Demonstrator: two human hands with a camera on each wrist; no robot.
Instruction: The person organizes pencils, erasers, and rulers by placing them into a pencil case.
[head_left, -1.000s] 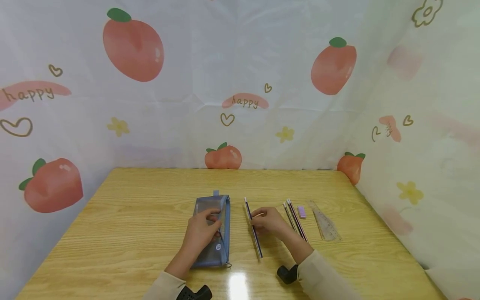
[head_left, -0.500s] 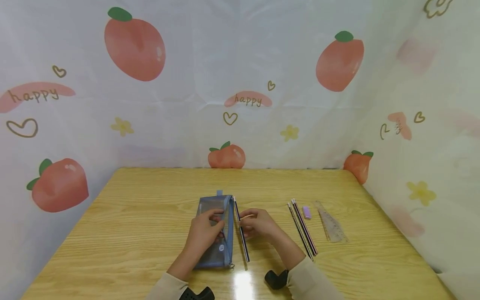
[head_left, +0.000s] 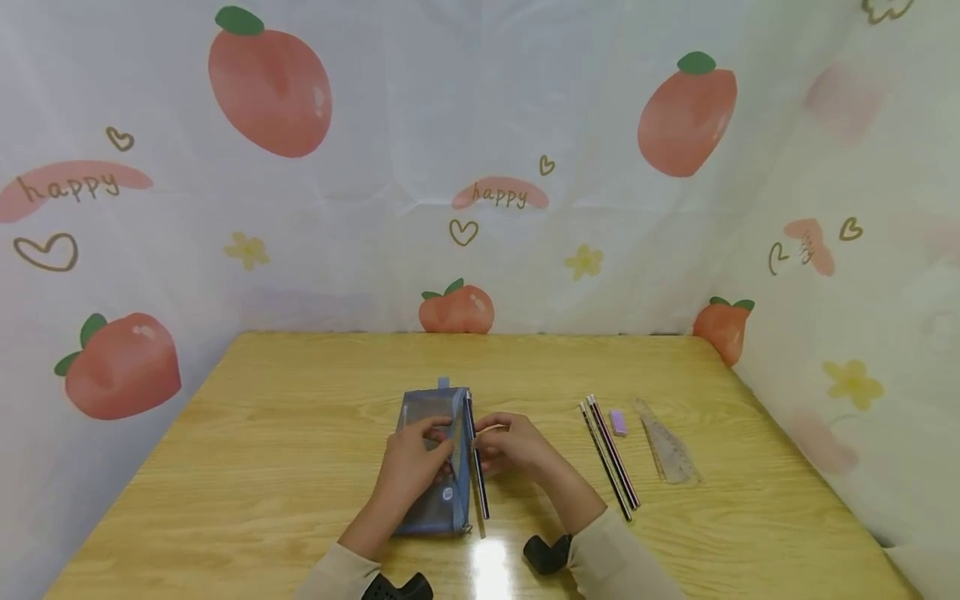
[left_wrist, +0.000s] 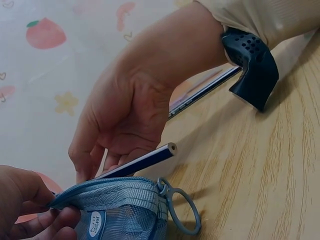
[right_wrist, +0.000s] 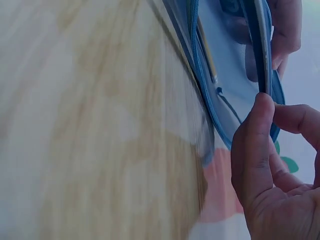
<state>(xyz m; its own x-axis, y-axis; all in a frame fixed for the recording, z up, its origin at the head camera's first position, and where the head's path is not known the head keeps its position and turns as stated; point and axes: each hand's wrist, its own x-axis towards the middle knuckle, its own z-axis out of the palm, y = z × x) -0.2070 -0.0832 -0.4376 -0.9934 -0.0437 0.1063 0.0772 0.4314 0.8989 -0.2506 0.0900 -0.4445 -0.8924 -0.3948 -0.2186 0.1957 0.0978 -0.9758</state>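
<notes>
A blue mesh pencil case (head_left: 438,518) lies on the table with its zipped side open to the right. My left hand (head_left: 412,454) pinches the upper edge of that opening and lifts it. Between thumb and fingers my right hand (head_left: 516,446) holds a dark striped pencil (head_left: 482,485) along the case's opening. In the left wrist view the pencil's unsharpened end (left_wrist: 172,148) sticks out above the zip, by a metal ring (left_wrist: 185,212). The right wrist view looks into the case, where a thin tan stick (right_wrist: 206,50) lies.
To the right, several pencils (head_left: 613,458) lie side by side. Beyond them are a purple eraser (head_left: 618,422) and clear rulers or set squares (head_left: 670,450). A patterned cloth (head_left: 360,250) hangs behind the wooden table (head_left: 262,433).
My right hand has carried the pencil left, from the bare table to the opening of the case. My left hand keeps its pinch on the case's edge.
</notes>
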